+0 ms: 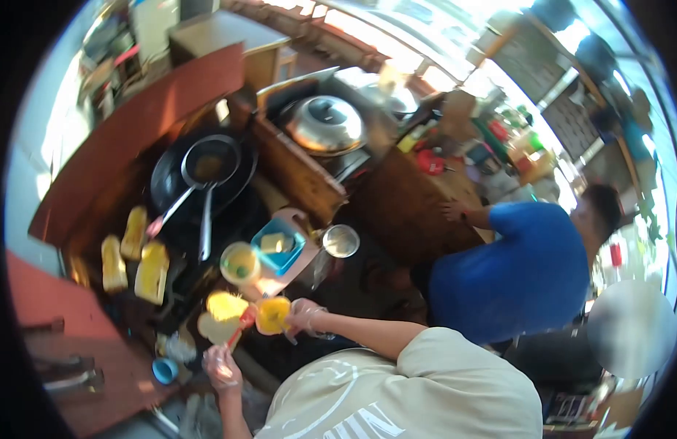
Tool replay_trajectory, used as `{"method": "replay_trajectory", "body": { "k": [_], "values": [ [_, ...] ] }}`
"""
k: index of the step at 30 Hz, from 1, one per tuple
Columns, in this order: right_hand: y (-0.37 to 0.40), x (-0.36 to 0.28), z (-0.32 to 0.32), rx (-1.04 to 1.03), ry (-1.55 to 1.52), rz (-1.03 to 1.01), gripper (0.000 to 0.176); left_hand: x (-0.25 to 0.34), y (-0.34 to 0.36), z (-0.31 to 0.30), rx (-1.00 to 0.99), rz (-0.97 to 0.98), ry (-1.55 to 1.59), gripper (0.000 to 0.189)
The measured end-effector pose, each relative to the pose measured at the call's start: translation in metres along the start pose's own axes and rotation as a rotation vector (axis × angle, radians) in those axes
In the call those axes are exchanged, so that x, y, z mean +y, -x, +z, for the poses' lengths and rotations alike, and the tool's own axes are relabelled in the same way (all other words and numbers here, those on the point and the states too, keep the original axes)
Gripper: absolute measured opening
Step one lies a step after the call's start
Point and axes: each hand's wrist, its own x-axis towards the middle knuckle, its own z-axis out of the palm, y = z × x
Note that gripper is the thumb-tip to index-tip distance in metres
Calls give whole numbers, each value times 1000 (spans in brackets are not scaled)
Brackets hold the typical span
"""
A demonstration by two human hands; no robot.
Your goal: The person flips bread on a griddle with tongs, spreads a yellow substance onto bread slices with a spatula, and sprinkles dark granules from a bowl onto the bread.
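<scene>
In the head view my left hand [223, 367], in a clear plastic glove, is closed on the handle of a red spreading tool [247, 317]. Blur hides whether its head is a brush or a spatula. My right hand [306, 318], gloved too, grips the edge of a round yellow piece [273, 315] that looks like a bun half coated with spread. The tool's head is close to the left side of this piece. A bright yellow bread piece [227, 306] and a paler bun half [217, 329] lie just left of it.
Beyond my hands stand a tub [240, 263] and a blue container [278, 244] with a pale yellow block. A wok [204, 172] holds a strainer [211, 161]. Yellow-topped bread [152, 272] lies left. A lidded pot [325, 124] stands behind. A person in blue [510, 271] works at right.
</scene>
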Motion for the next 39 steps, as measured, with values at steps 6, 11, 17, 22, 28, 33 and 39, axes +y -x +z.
{"method": "replay_trajectory", "body": {
  "k": [6, 11, 17, 22, 28, 33, 39],
  "values": [
    [41, -46, -29, 9, -71, -140, 16, 55, -63, 15, -156, 398, -231, 23],
    [47, -76, -73, 160, -217, -205, 24, 138, -125, -26, -17, 438, -348, 47],
    [-48, -101, -141, 406, -508, -336, 26, 115, -112, -44, 22, 298, -312, 43],
    [-163, -124, -160, 376, -756, -201, 25, 72, -43, -33, -198, 173, -355, 39],
    [-235, -125, -160, 553, -375, -63, 28, 63, 26, -18, -413, 35, -287, 34],
    [-285, -96, -157, 678, -34, -157, 27, 55, 36, -5, -555, -17, -274, 31],
    [-76, -142, -192, 208, 989, -511, 25, 43, 9, 2, -581, -21, -245, 29]
  ]
}}
